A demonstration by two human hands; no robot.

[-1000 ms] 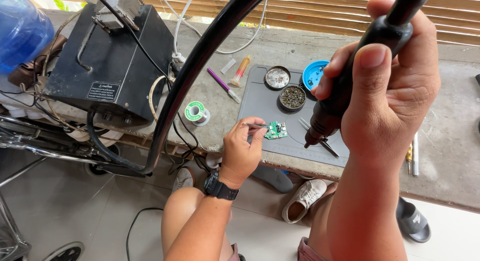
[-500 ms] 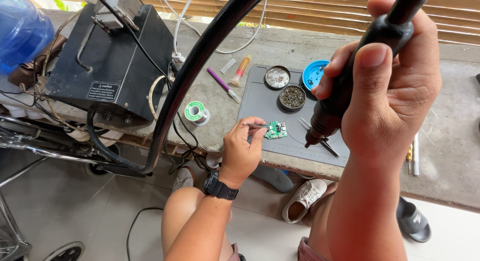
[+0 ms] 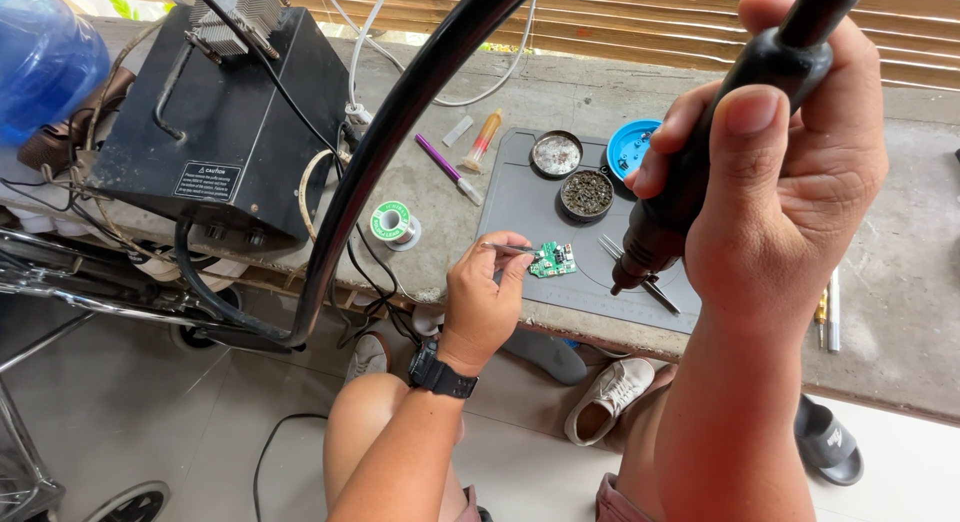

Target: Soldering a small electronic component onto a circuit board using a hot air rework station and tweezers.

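My right hand [image 3: 780, 172] grips a black hot-air handpiece [image 3: 700, 172], raised close to the camera, nozzle pointing down toward the grey work mat [image 3: 520, 197]. Its thick black hose [image 3: 400, 132] arcs left to a black station box [image 3: 230, 122]. My left hand [image 3: 485, 297], with a black watch on the wrist, pinches thin metal tweezers [image 3: 508, 248] whose tips touch a small green circuit board [image 3: 553, 261] lying on the mat. A second pair of tweezers [image 3: 655, 290] rests on the mat below the nozzle.
Two round tins [image 3: 572, 174] and a blue lid [image 3: 632, 148] sit at the mat's far edge. A solder spool [image 3: 392, 223], purple pen [image 3: 445, 169], small tube [image 3: 483, 138] and white cable lie on the concrete bench. Shoes [image 3: 610, 397] and a sandal [image 3: 830, 442] are on the floor.
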